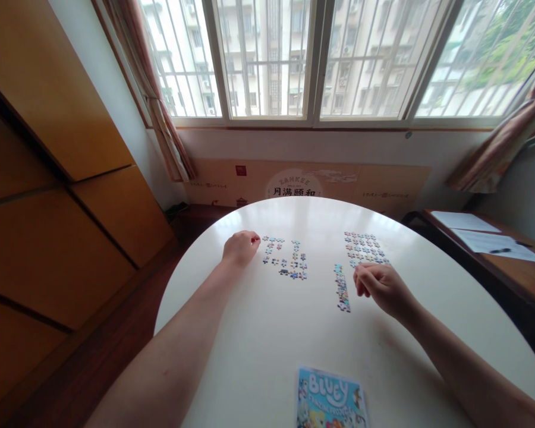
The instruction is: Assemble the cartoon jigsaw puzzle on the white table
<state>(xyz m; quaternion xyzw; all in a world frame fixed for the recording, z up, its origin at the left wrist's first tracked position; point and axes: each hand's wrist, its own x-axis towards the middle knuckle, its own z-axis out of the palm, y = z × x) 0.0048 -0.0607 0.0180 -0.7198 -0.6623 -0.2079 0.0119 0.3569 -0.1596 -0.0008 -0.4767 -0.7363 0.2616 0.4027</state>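
My left hand (241, 248) reaches to the left side of a loose group of small jigsaw puzzle pieces (295, 264). Its thumb and index finger are pinched together, with what looks like a puzzle piece at the tips. Over the table on the right, my right hand (380, 286) has its fingers curled closed; whatever they hold, if anything, is hidden. Just left of it lies a narrow joined strip of puzzle pieces (341, 289). Beyond its knuckles, more separate pieces (361, 245) lie in rows.
All of this lies on a round white table (258, 356). A blue "Bluey" picture sheet (331, 398) lies at the near edge. To the right stands a brown desk (528, 276) with papers (494, 245). Wooden cabinets (93, 249) are on the left, and barred windows (267, 59) are ahead.
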